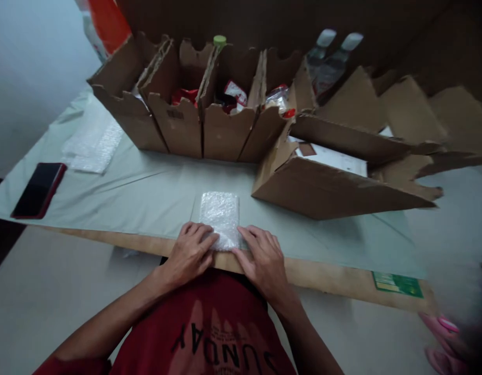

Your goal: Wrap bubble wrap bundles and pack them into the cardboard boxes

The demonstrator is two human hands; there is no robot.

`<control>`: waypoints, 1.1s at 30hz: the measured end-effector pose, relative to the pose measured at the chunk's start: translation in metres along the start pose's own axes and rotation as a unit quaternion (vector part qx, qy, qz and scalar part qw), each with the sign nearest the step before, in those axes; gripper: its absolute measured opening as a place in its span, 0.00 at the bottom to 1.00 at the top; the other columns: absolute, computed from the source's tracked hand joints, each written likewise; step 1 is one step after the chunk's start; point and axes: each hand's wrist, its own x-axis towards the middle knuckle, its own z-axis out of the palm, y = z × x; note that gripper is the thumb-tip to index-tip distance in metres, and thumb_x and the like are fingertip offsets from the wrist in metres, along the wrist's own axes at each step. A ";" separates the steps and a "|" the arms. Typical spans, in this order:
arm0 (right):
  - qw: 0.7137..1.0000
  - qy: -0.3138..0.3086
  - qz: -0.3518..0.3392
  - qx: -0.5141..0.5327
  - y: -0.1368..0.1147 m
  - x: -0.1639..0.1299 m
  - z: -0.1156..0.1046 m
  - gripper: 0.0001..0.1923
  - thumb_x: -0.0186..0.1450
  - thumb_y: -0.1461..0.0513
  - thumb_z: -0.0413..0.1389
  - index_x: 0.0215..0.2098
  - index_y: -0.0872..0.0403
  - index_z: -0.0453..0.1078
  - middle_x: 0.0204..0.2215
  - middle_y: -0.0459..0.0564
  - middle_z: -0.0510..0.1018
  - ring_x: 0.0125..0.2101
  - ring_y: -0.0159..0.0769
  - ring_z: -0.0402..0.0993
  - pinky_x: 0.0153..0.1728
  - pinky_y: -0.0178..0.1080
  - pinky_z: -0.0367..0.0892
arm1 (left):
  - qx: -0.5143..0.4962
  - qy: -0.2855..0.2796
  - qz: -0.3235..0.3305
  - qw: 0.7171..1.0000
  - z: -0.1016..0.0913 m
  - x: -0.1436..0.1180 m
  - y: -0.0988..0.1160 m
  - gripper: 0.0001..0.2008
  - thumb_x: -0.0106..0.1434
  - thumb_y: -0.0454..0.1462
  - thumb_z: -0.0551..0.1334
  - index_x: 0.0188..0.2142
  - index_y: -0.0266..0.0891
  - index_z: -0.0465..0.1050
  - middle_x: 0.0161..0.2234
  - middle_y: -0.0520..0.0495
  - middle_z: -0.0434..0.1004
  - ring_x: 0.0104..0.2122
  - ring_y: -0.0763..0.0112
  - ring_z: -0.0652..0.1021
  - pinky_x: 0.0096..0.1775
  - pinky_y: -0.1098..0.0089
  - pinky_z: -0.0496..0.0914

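A small packet wrapped in bubble wrap (220, 213) lies on the pale green table cover (147, 192), close to the near edge. My left hand (190, 251) rests on the packet's near left corner, fingers pressing on it. My right hand (262, 258) presses the near right corner with its fingers spread flat. Both hands lie on top of the packet rather than lifting it. My red shirt fills the bottom of the view.
A row of open cardboard boxes (186, 120) with packets inside stands at the back. A larger flat open box (334, 177) sits right of the packet. A sheet of bubble wrap (94, 143) and a dark phone (38, 190) lie at the left. Two bottles (330, 57) stand behind.
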 end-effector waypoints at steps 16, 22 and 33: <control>0.998 0.008 0.054 -0.004 0.008 0.028 0.016 0.19 0.74 0.56 0.52 0.58 0.55 0.72 0.54 0.60 0.80 0.51 0.50 0.75 0.51 0.50 0.67 | 0.066 -0.001 -0.137 0.988 -0.004 0.028 -0.028 0.14 0.70 0.39 0.60 0.51 0.36 0.75 0.41 0.39 0.79 0.40 0.56 0.76 0.44 0.57 0.71; 0.997 -0.053 0.047 -0.021 0.011 0.051 0.027 0.16 0.73 0.58 0.53 0.54 0.56 0.74 0.63 0.64 0.71 0.63 0.56 0.64 0.59 0.56 0.63 | 0.008 0.100 -0.171 0.980 -0.006 0.002 -0.029 0.16 0.73 0.43 0.57 0.54 0.37 0.72 0.44 0.41 0.76 0.43 0.58 0.77 0.47 0.57 0.74; 0.987 -0.072 -0.141 -0.008 0.001 0.051 0.006 0.05 0.73 0.63 0.56 0.42 0.54 0.75 0.61 0.55 0.75 0.68 0.47 0.60 0.64 0.51 0.60 | -0.054 -0.052 0.029 0.997 -0.015 0.019 -0.065 0.35 0.63 0.51 0.65 0.65 0.39 0.65 0.67 0.29 0.64 0.69 0.36 0.61 0.60 0.40 0.68</control>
